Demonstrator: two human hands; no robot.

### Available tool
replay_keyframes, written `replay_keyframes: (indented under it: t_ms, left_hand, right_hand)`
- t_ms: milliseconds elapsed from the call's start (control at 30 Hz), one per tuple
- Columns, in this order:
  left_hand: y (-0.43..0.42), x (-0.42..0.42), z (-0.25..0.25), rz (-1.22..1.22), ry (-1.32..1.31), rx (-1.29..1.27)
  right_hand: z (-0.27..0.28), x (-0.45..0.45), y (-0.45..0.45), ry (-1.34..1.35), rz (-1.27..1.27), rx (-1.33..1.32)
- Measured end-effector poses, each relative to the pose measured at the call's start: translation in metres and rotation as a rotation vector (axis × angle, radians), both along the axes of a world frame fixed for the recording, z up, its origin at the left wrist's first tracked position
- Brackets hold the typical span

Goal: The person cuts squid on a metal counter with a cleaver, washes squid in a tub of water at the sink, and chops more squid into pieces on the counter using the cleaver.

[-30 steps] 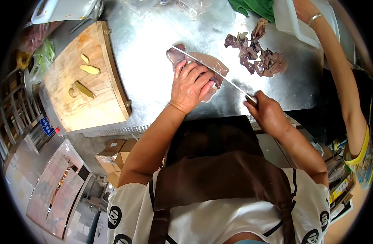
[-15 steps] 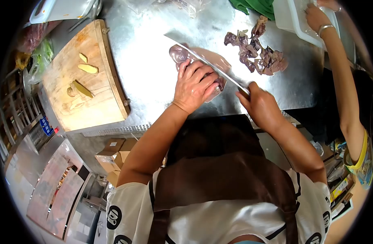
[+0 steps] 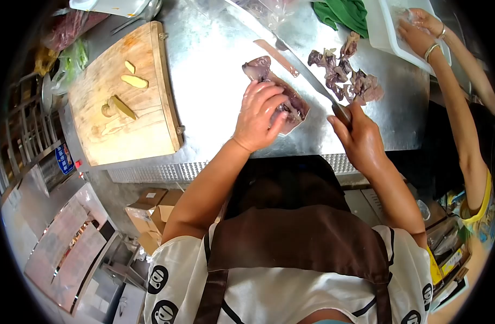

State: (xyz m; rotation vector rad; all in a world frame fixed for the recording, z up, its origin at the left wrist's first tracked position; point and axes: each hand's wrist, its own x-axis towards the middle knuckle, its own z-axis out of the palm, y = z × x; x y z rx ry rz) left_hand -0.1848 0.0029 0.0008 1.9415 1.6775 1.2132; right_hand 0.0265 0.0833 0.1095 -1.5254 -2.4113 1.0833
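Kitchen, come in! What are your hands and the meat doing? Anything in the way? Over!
Left hand on the meat. Right hand gripping the knife. One thin strip beside the meat; nothing visibly in the way.

The metal table (image 3: 201,92) carries fleshy pieces (image 3: 295,104), a board (image 3: 155,116), green cloth (image 3: 342,13).

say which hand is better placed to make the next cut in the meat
Probably the right hand: it holds the knife, close to the meat. The left hand lies over the meat, so it looks better suited to steadying it.
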Motion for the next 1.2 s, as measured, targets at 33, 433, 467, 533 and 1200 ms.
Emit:
replay_keyframes:
  t_ms: [33, 433, 467, 533, 1200]
  left_hand:
    - [-0.004, -0.007, -0.002, -0.005, -0.004, -0.001]
    - [-0.003, -0.010, -0.009, -0.083, 0.169, -0.046]
    - [-0.002, -0.010, -0.009, -0.071, 0.168, -0.061]
    - [-0.002, -0.012, -0.009, -0.051, 0.173, -0.029]
    - [0.016, -0.060, 0.012, 0.300, 0.199, -0.005]
  right_hand:
    - [0.006, 0.008, -0.007, -0.036, 0.017, -0.001]
    - [-0.003, 0.023, -0.054, -0.173, 0.043, -0.108]
    - [-0.004, 0.023, -0.054, -0.175, 0.044, -0.103]
    - [-0.004, 0.024, -0.055, -0.149, 0.019, -0.119]
    - [-0.024, 0.030, -0.049, -0.192, -0.012, -0.122]
